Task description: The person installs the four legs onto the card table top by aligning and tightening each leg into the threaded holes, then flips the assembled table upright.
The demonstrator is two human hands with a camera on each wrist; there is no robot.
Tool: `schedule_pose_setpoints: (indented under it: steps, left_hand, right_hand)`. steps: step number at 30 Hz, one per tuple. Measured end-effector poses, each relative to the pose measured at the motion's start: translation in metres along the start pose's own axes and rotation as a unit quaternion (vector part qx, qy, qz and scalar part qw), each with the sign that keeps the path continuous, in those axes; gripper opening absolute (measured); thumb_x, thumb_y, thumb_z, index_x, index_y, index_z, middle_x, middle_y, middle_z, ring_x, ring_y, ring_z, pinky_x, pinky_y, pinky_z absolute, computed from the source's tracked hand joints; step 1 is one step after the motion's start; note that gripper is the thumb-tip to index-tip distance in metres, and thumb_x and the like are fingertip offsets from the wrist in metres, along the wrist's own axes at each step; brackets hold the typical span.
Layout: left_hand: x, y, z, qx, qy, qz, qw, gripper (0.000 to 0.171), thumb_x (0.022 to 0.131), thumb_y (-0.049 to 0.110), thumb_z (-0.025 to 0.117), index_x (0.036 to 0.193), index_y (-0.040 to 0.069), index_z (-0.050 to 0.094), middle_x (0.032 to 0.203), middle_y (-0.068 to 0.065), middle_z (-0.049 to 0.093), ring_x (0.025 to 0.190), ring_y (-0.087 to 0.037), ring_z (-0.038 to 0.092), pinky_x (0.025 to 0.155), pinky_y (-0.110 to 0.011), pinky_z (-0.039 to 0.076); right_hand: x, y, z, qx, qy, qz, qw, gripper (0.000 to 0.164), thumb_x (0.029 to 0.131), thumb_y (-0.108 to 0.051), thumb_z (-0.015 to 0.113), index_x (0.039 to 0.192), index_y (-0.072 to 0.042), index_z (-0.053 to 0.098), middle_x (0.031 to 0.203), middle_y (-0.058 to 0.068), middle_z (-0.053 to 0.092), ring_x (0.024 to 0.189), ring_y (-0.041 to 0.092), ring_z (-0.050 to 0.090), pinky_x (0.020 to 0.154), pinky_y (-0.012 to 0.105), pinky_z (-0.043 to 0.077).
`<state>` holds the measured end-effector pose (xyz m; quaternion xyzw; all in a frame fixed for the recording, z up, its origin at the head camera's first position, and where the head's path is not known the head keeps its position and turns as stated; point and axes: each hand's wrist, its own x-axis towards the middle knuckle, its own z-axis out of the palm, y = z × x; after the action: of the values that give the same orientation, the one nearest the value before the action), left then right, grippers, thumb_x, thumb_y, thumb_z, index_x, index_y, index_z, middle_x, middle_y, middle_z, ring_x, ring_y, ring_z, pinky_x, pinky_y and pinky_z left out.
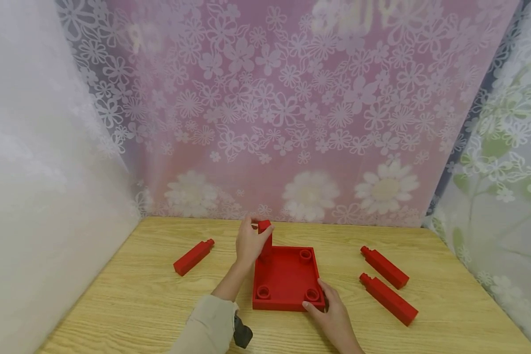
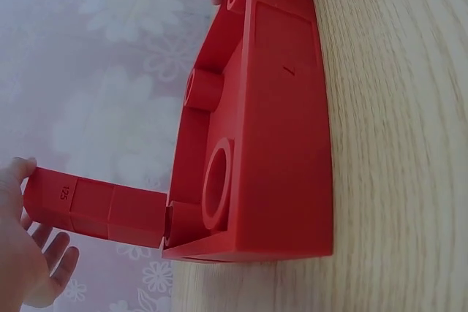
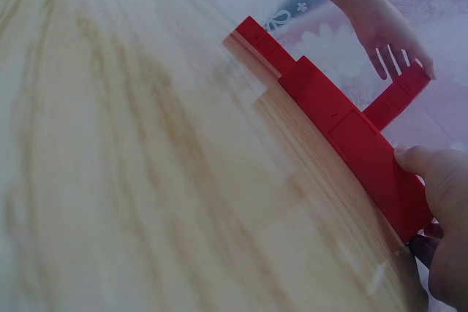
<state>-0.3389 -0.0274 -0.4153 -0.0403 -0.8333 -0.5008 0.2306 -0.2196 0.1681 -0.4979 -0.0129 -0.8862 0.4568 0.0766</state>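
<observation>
A square red tray-like base [image 1: 287, 275] lies on the table with its hollow side up and a round socket near each corner. At its far left corner a red leg [image 1: 265, 241] stands upright, its lower end at the socket there. My left hand [image 1: 249, 243] grips this leg near the top, thumb on one side; "125" is marked on the leg [image 2: 95, 206] in the left wrist view. With thumb and fingers, my right hand [image 1: 334, 314] holds the base by its near right corner. Whether the leg is fully seated cannot be seen.
One loose red leg [image 1: 193, 257] lies on the table left of the base. To the right lie two more, a farther leg [image 1: 385, 267] and a nearer leg [image 1: 388, 299]. A flowered curtain [image 1: 292, 123] hangs behind the wooden table [image 1: 137, 305].
</observation>
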Motion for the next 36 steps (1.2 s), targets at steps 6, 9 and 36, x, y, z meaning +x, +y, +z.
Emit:
schedule_pose_setpoints:
  steps: [6,9,36]
  left_hand:
    - [-0.0013,-0.0006,-0.0001,-0.010,0.002,-0.001,0.9999,0.035,0.080,0.028,0.073,0.102,0.007,0.056,0.095,-0.006,0.056,0.089,-0.027,0.055,0.065,-0.036,0.048]
    - [-0.0009,-0.0023,0.0005,-0.020,-0.009,0.003,0.9998,0.034,0.081,0.027,0.072,0.104,0.007,0.057,0.098,-0.006,0.056,0.092,-0.027,0.054,0.069,-0.036,0.048]
    - [0.0064,-0.0068,0.0003,-0.055,-0.101,0.025,0.9930,0.037,0.093,0.011,0.039,0.126,0.003,0.054,0.123,-0.017,0.052,0.107,-0.029,0.049,0.089,-0.044,0.040]
  right_hand:
    - [-0.0017,-0.0022,-0.0013,0.000,-0.003,0.006,1.000,0.077,0.078,-0.039,0.072,0.136,0.001,0.040,0.132,0.025,0.041,0.121,0.039,0.038,0.094,0.051,0.037]
    - [-0.0019,-0.0025,-0.0017,0.002,-0.004,0.007,1.000,0.077,0.078,-0.039,0.071,0.136,0.001,0.039,0.132,0.025,0.040,0.121,0.040,0.038,0.094,0.051,0.036]
    - [0.0002,-0.0009,-0.0006,-0.001,-0.005,0.006,1.000,0.079,0.078,-0.040,0.071,0.136,0.001,0.039,0.133,0.025,0.040,0.121,0.040,0.037,0.095,0.053,0.034]
